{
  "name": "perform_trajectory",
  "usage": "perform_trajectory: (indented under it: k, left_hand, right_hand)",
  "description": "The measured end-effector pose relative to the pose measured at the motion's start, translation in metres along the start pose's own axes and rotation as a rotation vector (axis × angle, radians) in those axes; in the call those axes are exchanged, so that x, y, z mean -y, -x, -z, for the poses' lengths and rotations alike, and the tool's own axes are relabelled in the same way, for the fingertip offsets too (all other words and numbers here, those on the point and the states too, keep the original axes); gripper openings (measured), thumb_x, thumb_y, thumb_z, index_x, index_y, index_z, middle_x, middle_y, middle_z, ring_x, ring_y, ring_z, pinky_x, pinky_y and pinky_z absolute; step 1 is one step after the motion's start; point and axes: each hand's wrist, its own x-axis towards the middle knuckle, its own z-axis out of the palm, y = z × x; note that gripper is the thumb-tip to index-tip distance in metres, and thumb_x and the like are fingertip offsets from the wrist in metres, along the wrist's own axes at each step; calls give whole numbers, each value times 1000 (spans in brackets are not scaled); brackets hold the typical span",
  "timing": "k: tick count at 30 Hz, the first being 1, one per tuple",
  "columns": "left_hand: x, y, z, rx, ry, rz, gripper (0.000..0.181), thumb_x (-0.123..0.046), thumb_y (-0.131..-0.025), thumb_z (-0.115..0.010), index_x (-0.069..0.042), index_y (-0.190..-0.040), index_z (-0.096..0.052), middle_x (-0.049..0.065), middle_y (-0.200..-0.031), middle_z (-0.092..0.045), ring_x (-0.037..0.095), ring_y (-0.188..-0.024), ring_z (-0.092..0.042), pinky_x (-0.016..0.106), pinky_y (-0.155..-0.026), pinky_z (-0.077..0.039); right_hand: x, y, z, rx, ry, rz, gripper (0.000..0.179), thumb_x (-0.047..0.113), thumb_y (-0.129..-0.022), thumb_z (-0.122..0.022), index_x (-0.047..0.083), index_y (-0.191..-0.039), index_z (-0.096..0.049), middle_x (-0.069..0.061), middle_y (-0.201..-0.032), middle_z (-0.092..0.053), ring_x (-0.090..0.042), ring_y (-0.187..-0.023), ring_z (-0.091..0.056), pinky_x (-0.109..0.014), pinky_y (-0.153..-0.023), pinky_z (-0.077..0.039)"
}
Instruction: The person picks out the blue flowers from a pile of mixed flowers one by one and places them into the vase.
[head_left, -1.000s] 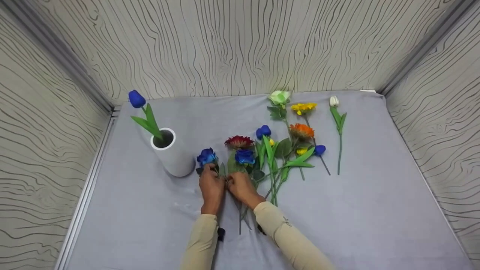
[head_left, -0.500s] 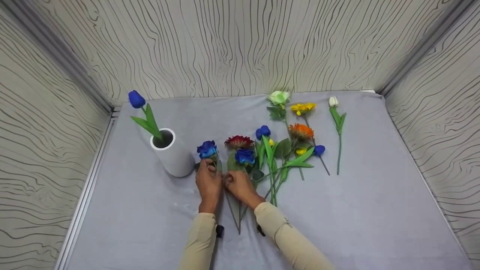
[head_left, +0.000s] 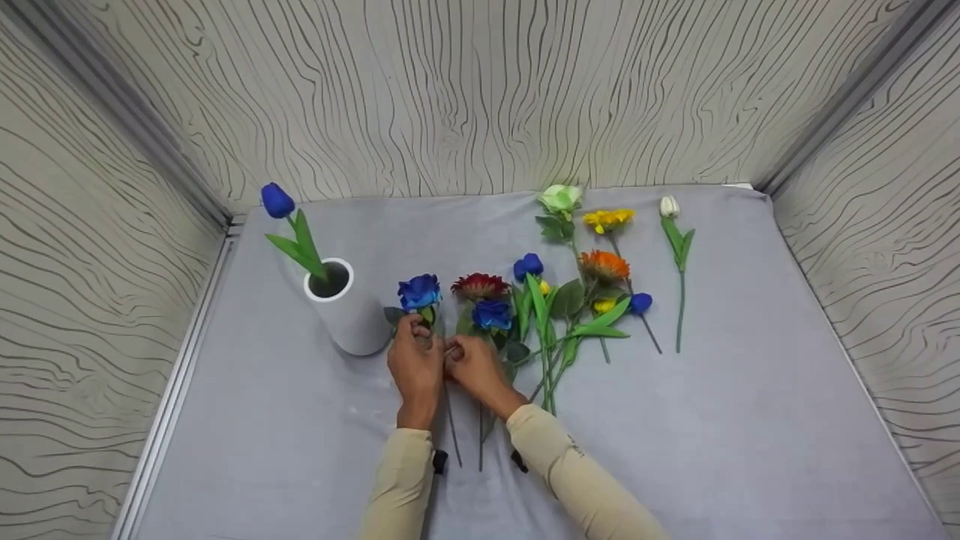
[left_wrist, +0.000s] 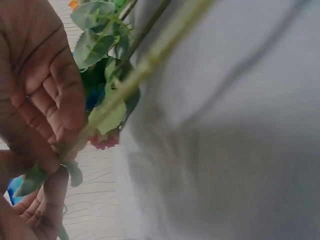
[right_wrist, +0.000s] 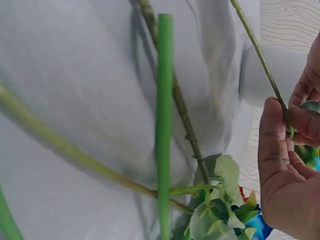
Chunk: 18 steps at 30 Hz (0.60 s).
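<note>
A blue artificial rose [head_left: 419, 292] is lifted just right of the vase, its thin stem slanting down below the hands. My left hand [head_left: 415, 367] holds it close under the bloom, where part of the stem is hidden by fingers. Against it, my right hand [head_left: 478, 369] pinches the same stem between thumb and fingers. The right wrist view shows the stem [right_wrist: 257, 50] running into the fingertips of the right hand [right_wrist: 287, 175]. In the left wrist view, small leaves [left_wrist: 33, 180] stick out by the fingers. A white vase [head_left: 349, 315] holds one blue tulip [head_left: 278, 201].
Right of my hands lie a second blue rose [head_left: 492, 314], a dark red flower [head_left: 480, 285] and blue tulips [head_left: 529, 265]. Farther right are an orange flower [head_left: 605, 265], a yellow flower [head_left: 609, 220], a pale green rose [head_left: 561, 198] and a white tulip [head_left: 670, 207]. Patterned walls [head_left: 480, 90] surround the cloth-covered table.
The blue rose has risen slightly away from me, and its stem now shows below the hands. My left hand has shifted a little left and up along with it; the right hand has barely moved.
</note>
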Motion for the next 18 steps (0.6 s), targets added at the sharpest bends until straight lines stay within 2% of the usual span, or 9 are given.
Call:
perform_trajectory:
  k: [4,11,14,18]
  left_hand:
    - [-4,-3,4,-23,-10,-27,30,4,-77,-67,-1,-106,-62,7,-79,-62,23,-68,-59,41,-64,-48]
    - [-11,-8,12,-57,25,-40,32,7,-77,-71,1,-107,-61,9,-82,-64,22,-71,-63,40,-65,-51]
    - [-14,-9,14,-65,44,-49,32,8,-76,-71,1,-106,-61,10,-82,-64,23,-72,-64,41,-65,-52]
    - [-20,-9,16,-68,35,-60,31,7,-76,-73,1,-104,-61,10,-82,-65,25,-74,-65,42,-67,-52]
  right_hand:
    - [4,-3,2,4,-57,23,21,5,-81,-64,5,-101,-70,1,-70,-66,-8,-56,-58,-26,-53,-48]
    - [10,-6,7,83,-249,1,27,12,-86,-69,3,-112,-68,-5,-92,-70,-14,-73,-67,-30,-62,-55]
    - [13,-8,8,58,-285,3,25,12,-88,-67,2,-112,-68,-8,-93,-70,-17,-76,-67,-31,-64,-55]
    - [18,-10,9,18,-275,15,24,14,-90,-67,0,-110,-67,-9,-90,-69,-18,-74,-67,-30,-62,-55]
